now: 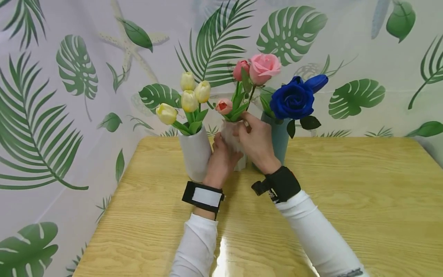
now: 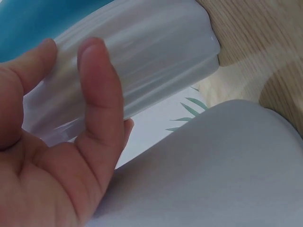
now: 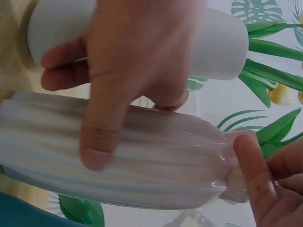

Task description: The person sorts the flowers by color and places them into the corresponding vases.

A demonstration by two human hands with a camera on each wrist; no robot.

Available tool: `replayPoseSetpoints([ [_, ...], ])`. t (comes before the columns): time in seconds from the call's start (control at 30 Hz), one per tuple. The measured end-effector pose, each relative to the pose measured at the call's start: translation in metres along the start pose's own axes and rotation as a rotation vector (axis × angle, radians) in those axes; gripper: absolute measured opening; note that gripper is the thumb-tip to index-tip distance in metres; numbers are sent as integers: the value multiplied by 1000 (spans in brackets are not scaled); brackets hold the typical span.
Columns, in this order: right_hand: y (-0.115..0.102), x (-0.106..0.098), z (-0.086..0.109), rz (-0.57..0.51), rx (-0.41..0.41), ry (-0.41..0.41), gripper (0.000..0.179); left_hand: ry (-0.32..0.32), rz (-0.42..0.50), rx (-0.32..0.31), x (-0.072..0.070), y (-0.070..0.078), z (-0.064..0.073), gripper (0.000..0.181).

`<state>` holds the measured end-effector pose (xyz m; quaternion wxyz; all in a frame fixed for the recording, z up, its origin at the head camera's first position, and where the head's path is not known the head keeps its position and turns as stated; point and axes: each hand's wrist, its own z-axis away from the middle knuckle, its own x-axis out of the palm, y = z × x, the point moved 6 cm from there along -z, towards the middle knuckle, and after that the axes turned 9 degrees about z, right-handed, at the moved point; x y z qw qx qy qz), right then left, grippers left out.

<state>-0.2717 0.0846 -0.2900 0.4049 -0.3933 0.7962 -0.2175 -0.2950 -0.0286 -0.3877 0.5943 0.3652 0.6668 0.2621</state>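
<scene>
My left hand point(image 1: 223, 157) holds the body of a pale ribbed vase point(image 1: 228, 129); the right wrist view shows its thumb across the vase's ribbed side point(image 3: 156, 175). Around the neck of that vase, my right hand point(image 1: 257, 140) has curled fingers, with its thumb against the flared rim point(image 3: 236, 184) and its fingertips close to the stems. Some of those fingertips are hidden. Out of this vase rise a pink rose point(image 1: 264, 69), a deeper pink tulip point(image 1: 241, 70) and a small, low pink tulip point(image 1: 223, 106).
Left of the hands, a smooth white vase point(image 1: 194, 154) carries several yellow tulips point(image 1: 189, 101). Behind the right hand is a blue-grey vase point(image 1: 279, 138) with a blue rose point(image 1: 293, 98). All stand on a wooden table point(image 1: 346, 200) before a leaf-print cloth point(image 1: 346, 57).
</scene>
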Motion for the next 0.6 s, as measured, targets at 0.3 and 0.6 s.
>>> replayPoseSetpoints([
  [0.3,12,2,24,-121,-23,40,47,9,-19,11,0,-1,3,87],
  [0.6,44,-2,49,-196,187,-66,44,12,-4,-1,1,0,6,85],
])
